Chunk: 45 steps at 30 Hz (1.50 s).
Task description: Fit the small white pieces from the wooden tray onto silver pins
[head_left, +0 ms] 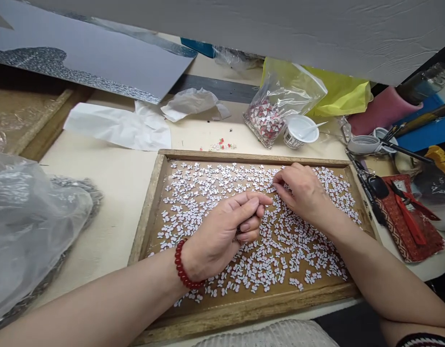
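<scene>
The wooden tray (251, 312) stood on the pale surface (117, 193), its near rail close to the surface's near edge. Small white pieces (273, 270) lay scattered loosely over most of its floor, nearly from rail to rail, with brown base showing between them and more of it along the near rail.

The left hand (220, 231), with a red bead bracelet (179, 264) at its wrist, was over the middle of the tray, palm turned up. Its grip was narrow, thumb against the index finger and the other fingers curled; whether it held a piece could not be told. The right hand (305, 193) reached toward the tray's far right corner, its grip also narrow, fingertips down at the pieces; what lay between them was hidden.

The pieces looked widely spread out, though how many had been handled could not be judged. Beyond the far rail were a clear bag (266, 123) of red and white bits and a white cup (296, 140).
</scene>
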### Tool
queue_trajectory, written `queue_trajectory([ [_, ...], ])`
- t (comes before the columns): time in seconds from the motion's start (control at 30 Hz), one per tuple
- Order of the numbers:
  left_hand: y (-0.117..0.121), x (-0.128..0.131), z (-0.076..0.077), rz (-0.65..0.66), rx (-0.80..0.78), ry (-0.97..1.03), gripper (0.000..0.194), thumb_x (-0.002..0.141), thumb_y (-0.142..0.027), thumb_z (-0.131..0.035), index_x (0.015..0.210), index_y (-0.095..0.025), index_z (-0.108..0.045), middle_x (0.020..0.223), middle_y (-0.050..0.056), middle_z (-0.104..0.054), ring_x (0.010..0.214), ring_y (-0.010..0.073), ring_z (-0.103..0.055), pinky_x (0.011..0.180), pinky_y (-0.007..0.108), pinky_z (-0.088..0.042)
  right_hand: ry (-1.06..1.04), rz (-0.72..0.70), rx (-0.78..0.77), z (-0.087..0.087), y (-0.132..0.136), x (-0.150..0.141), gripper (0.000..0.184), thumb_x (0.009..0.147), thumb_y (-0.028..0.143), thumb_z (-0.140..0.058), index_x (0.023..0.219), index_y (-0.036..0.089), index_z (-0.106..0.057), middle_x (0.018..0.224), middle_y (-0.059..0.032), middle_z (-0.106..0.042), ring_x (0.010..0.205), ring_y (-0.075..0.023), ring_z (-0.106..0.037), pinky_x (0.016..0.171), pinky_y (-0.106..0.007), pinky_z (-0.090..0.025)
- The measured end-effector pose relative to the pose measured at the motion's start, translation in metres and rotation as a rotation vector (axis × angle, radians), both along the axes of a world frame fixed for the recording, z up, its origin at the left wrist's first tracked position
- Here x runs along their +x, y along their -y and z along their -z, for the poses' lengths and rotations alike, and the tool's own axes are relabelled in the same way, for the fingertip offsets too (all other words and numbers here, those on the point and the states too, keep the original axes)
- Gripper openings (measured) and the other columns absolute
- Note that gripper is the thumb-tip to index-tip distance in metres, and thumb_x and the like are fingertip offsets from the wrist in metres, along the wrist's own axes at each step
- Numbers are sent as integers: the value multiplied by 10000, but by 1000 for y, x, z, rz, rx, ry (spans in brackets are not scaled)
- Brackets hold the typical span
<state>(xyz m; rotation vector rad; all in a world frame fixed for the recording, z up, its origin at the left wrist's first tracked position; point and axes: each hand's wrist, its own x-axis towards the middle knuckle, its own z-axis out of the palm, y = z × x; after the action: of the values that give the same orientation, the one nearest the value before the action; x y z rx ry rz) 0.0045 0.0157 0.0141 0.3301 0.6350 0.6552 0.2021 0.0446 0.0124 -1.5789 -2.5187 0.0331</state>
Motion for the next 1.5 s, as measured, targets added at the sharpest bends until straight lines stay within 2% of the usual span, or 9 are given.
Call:
queue_trajectory([
  [0.17,1,1,3,33,20,-9,79,845,-198,-618,858,-124,-591,700,-29,-509,448,0,-234,412,125,-211,26,-3,11,2,-1,-1,137,889,192,-467,805,173,-573,782,-49,-630,780,-186,-496,701,-325,-319],
  [0.4,1,1,3,114,-24,23,219,826,-286,-643,736,-117,-537,618,-47,-464,417,0,-206,374,130,-139,44,-11,12,1,-1,-4,162,900,190,-445,796,178,-569,786,-58,-641,775,-193,-491,699,-336,-312],
  [0.6,2,0,3,157,24,30,339,854,-400,-584,652,-141,-498,524,-64,-393,402,19,-178,374,160,-106,47,-15,8,1,-2,-4,166,898,197,-446,793,180,-574,785,-65,-648,770,-198,-497,694,-346,-315],
  [0.8,2,0,0,214,1,20,432,916,-430,-457,586,-153,-422,485,-57,-363,400,34,-183,387,172,-103,59,-9,-19,1,-3,-5,161,900,197,-454,798,177,-576,805,-62,-655,785,-199,-498,709,-340,-313],
  [1.3,2,0,1,192,-2,-58,337,930,-378,-441,677,-155,-438,568,-51,-407,422,25,-210,414,187,-107,54,-21,5,4,-3,-4,182,910,205,-436,792,176,-572,783,-58,-643,771,-195,-488,701,-343,-319],
  [1.5,3,1,1,188,31,-76,298,919,-352,-486,704,-150,-441,609,-52,-395,441,22,-208,416,190,-109,47,-22,-3,5,-3,-3,174,906,208,-447,794,175,-576,785,-63,-645,779,-201,-495,697,-348,-320],
])
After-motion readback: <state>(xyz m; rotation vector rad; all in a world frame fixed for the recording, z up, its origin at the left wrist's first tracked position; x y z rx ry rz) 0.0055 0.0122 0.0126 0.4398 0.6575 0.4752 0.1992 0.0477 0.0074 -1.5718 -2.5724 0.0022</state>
